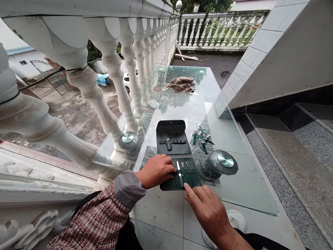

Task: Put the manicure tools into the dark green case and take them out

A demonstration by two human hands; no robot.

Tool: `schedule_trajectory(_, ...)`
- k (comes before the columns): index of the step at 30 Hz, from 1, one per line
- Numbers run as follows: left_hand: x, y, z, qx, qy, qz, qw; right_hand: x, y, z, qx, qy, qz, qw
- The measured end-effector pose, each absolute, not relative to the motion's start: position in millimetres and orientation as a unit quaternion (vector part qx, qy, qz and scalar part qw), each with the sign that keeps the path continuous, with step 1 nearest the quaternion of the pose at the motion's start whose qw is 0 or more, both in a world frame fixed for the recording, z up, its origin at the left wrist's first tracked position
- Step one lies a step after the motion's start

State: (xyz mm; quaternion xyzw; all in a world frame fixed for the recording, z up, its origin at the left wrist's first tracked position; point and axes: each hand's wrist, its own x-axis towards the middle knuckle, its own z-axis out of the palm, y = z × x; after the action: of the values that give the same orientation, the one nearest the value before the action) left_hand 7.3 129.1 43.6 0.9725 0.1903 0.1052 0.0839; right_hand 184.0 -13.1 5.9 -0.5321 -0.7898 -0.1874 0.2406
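A dark green manicure case (173,147) lies unfolded on the glass table, its flap pointing away from me. Slim metal tools (184,165) stand in the elastic loops of its near half; the loops of the far half hold none. My left hand (158,171) is closed over the near half's left edge, fingertips by the loops. Between my hands, a flat silver tool like a nail file (180,175) lies across the loop band. My right hand (208,205) reaches in from the lower right, index finger extended to the file's near end, the other fingers bent.
Nail clippers and scissors (201,136) lie in a pile right of the case. Round table supports (220,165) show under the glass table (234,177). A crumpled brown cloth (182,84) sits at the far end. White balusters (104,62) line the left; stone steps (286,149) rise right.
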Motion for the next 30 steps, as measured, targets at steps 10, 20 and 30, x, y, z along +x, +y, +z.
schedule_trajectory(10,8,128,45,0.97,0.193,0.11,0.093,180,-14,9,-0.503,-0.806,-0.118,0.288)
schedule_trajectory(20,8,129,44,0.97,0.195,0.113,0.094,185,-2,14,-0.548,-0.767,-0.101,0.318)
schedule_trajectory(30,8,130,44,0.972,0.193,0.104,0.087,189,4,19,-0.551,-0.772,-0.086,0.303)
